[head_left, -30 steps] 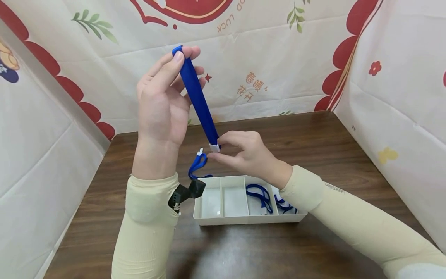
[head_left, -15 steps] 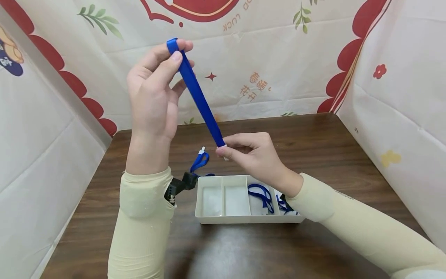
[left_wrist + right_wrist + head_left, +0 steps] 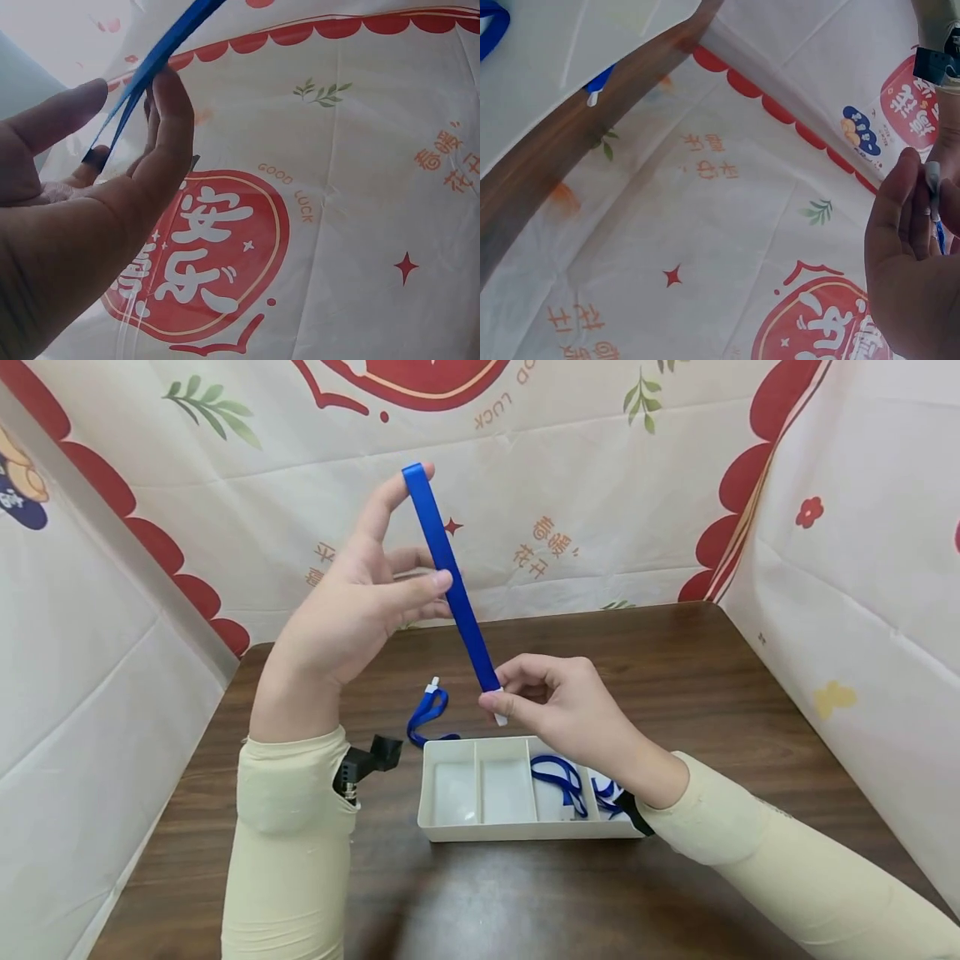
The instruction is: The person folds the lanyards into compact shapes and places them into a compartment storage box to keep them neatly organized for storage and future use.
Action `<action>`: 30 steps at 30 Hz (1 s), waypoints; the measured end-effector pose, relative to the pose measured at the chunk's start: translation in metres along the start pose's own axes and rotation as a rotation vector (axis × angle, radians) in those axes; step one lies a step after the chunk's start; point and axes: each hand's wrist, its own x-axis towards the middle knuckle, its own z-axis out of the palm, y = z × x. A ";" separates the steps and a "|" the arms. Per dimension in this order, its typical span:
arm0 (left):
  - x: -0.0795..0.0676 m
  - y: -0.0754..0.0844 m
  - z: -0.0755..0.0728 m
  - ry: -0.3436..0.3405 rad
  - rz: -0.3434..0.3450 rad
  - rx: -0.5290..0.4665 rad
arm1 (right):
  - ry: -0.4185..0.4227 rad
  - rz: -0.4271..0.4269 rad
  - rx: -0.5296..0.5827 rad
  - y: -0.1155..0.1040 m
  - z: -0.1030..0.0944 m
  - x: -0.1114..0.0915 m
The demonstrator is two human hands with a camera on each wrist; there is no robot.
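Note:
A blue lanyard [image 3: 457,577] is stretched taut on a slant between my two hands, doubled into a loop. My left hand [image 3: 352,593] has its index finger hooked through the upper loop, which wraps the fingertip [image 3: 95,159] in the left wrist view. The thumb lies against the strap lower down, with the other fingers behind it. My right hand [image 3: 562,702] pinches the lower end between thumb and index finger. The white plastic clip [image 3: 500,719] pokes out below those fingertips; the right wrist view also shows this white clip [image 3: 932,178] in the grip.
Below the hands, a white divided tray [image 3: 536,832] sits on the brown wooden table [image 3: 480,902]. Blue lanyards [image 3: 558,783] lie in its right compartments. Behind it rests another blue lanyard [image 3: 427,710] with a white clip. Printed cloth [image 3: 510,468] walls surround the table.
My left thumb has slid down from the loop's top to mid-strap, leaving the index finger at the top. My right hand has moved slightly right and down; the lanyard hangs steeper.

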 end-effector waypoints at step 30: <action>0.000 -0.014 0.006 -0.040 -0.018 0.065 | 0.072 0.045 -0.118 0.022 -0.009 0.004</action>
